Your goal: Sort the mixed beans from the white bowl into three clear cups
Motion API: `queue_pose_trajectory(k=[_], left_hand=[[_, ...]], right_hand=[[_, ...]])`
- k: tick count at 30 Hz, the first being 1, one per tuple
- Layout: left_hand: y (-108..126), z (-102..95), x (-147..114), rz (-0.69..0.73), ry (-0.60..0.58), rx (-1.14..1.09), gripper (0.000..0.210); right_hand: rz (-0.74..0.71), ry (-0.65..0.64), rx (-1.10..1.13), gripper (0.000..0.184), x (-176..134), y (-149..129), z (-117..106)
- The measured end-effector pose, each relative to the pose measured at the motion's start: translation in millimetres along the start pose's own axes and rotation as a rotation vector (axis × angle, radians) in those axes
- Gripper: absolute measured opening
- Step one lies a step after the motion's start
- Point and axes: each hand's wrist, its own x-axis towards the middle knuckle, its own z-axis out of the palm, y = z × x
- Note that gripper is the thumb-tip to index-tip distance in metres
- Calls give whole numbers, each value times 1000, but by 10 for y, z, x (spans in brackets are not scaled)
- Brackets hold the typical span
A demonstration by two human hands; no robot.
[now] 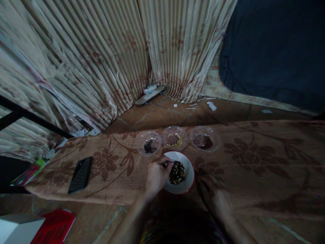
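Observation:
A white bowl with a red rim (188, 187) holds a mixed heap of dark and yellow beans (177, 173). My left hand (156, 175) is over the bowl's left edge, its fingers pinched together close to the heap. Something thin may be between the fingertips, but it is too small to name. To the right of the bowl, my right hand (214, 194) is low over the cloth; shadow hides its fingers. Behind stand three clear plastic bowls: one with black beans (150, 146), one with yellow beans (175, 141), one with dark red beans (205, 141).
A patterned brown cloth (254, 162) covers the long low surface. On its left part lies a black phone (80, 175). Striped curtains (122, 51) hang behind, with litter (211, 106) on the tiled floor. A red-and-white box (53, 225) is at lower left.

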Motion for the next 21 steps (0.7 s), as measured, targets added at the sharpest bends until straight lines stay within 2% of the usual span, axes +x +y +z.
queue_pose_trajectory(k=[21], left_hand=[[-37,41,-8,37,4,64,10]], right_hand=[[-4,7,2,28,17,-26,-20]])
